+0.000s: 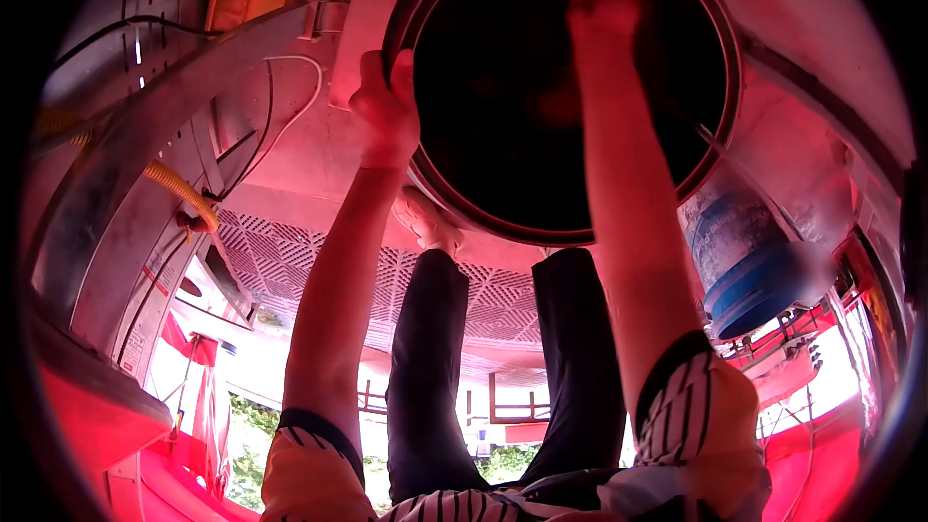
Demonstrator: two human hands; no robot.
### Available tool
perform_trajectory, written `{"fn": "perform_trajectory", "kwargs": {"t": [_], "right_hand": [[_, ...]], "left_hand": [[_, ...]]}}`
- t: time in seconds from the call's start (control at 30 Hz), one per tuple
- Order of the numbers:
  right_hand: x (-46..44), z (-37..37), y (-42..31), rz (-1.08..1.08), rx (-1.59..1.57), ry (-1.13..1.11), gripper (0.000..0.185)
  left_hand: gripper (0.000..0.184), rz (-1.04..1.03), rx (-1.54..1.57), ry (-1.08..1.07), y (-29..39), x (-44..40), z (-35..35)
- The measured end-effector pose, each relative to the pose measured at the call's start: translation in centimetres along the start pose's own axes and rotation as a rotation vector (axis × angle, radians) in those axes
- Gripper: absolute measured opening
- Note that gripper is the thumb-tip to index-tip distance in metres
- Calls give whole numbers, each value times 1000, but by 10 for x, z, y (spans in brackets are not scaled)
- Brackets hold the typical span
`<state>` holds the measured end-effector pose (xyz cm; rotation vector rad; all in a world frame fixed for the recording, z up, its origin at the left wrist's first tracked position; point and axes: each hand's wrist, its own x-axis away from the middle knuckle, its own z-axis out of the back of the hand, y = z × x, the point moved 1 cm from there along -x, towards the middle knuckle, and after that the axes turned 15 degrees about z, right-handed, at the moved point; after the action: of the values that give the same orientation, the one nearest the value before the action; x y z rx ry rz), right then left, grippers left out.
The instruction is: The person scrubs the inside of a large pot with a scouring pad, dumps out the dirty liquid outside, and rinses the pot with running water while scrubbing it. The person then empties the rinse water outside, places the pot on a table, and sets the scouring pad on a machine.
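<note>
Label (160,282) is illegibly small, left hand (387,114) at tub rim (735,68)

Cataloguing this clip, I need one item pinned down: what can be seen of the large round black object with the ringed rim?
The large round black object with the ringed rim lies ahead of the wearer, cut off by the picture's top edge. Concentric bands, perhaps metal, catch red light around a dark centre, whose depth and contents are unclear. The left hand is at its left rim, apparently touching; the blurred right hand overlaps its upper area, contact unclear.
</note>
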<state>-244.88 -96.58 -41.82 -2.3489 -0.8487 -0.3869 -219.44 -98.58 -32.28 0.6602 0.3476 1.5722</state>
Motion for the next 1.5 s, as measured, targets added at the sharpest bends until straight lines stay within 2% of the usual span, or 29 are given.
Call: {"fn": "perform_trajectory", "kwargs": {"t": [0.03, 0.1, 0.13, 0.17, 0.23, 0.27, 0.3, 0.33, 0.37, 0.4, 0.5, 0.53, 0.57, 0.6, 0.67, 0.73, 0.8, 0.87, 0.93, 1.0, 1.03, 1.1, 1.13, 1.17, 1.27, 1.33, 1.37, 1.5], "right_hand": [[9, 2, 26, 200, 162, -190, 25], [61, -52, 33, 100, 148, -300, 22], [86, -62, 37, 77, 488, -292, 26], [110, -65, 42, 15, 660, -443, 30], [160, -22, 57, -222, 713, -565, 34], [184, -1, 46, -296, 800, -700, 35], [198, 26, 27, -506, 1010, -850, 34], [206, 52, 3, -276, 1112, -1112, 28], [199, 69, -28, -427, 1269, -1311, 21], [187, 102, -62, -552, 1559, -1425, 19], [115, 79, -157, -92, 2623, -1818, 20], [82, 83, -175, 264, 2743, -2063, 21], [49, 88, -193, 769, 2865, -2251, 23], [17, 92, -211, 1334, 2918, -2300, 26], [16, -10, -183, 619, 2540, -1986, 26], [2, -53, -161, 938, 2217, -2072, 27], [-3, -95, -129, 1078, 2026, -2252, 28], [1, -117, -117, 1089, 2020, -2291, 21], [-30, -58, -132, 1008, 2112, -2097, 30], [1, -38, -171, 921, 2542, -1904, 29], [3, 21, -197, 622, 2241, -1617, 27], [62, 57, -193, 152, 2678, -1591, 26], [91, 74, -192, -121, 2865, -1600, 26], [116, 53, -177, -313, 2766, -1870, 26], [118, 120, -147, -22, 2326, -1959, 26], [88, 118, -143, 483, 2186, -2213, 29], [70, 109, -145, 600, 2161, -2242, 29], [-4, 23, -127, 734, 2149, -2100, 31]], "left_hand": [[26, -19, 14, 11, -1, -2, -1], [27, -7, 45, -4, 0, -3, -1], [27, 3, 60, -14, -1, -1, 0], [27, -9, 46, 8, -2, 0, -1], [27, -34, 31, 70, -6, -3, -6], [27, -11, 45, 55, -4, -4, -7], [28, 16, 53, 35, -3, -4, -5], [28, 44, 58, 11, -3, -1, -3], [29, 13, 54, 31, -3, -2, -2], [29, -18, 51, 52, -3, -3, -3], [30, -25, 54, 61, 0, -3, -4], [30, -11, 54, 53, 0, -1, -3], [30, -19, 42, 60, -1, 0, -3], [30, -29, 31, 71, -2, -2, -4], [29, -83, 42, 93, -6, -3, -6], [29, -76, 14, 108, -8, -4, -7], [29, -69, 39, 117, -5, -2, -8], [29, -98, 10, 107, -4, -4, -5], [30, -97, 19, 91, -2, -3, -5], [30, -33, 12, 79, 0, -1, -6], [30, -29, 0, 85, -2, -1, -5], [30, -28, -27, 93, -5, -1, -6], [31, -38, -23, 104, -6, -1, -7], [31, -49, -22, 118, -7, -2, -8], [33, -25, 10, 100, -1, 0, -6], [34, -24, 5, 93, -1, -3, -4], [34, -34, -12, 96, -3, -4, -5], [33, -62, -46, 94, -9, -4, -7]]}}
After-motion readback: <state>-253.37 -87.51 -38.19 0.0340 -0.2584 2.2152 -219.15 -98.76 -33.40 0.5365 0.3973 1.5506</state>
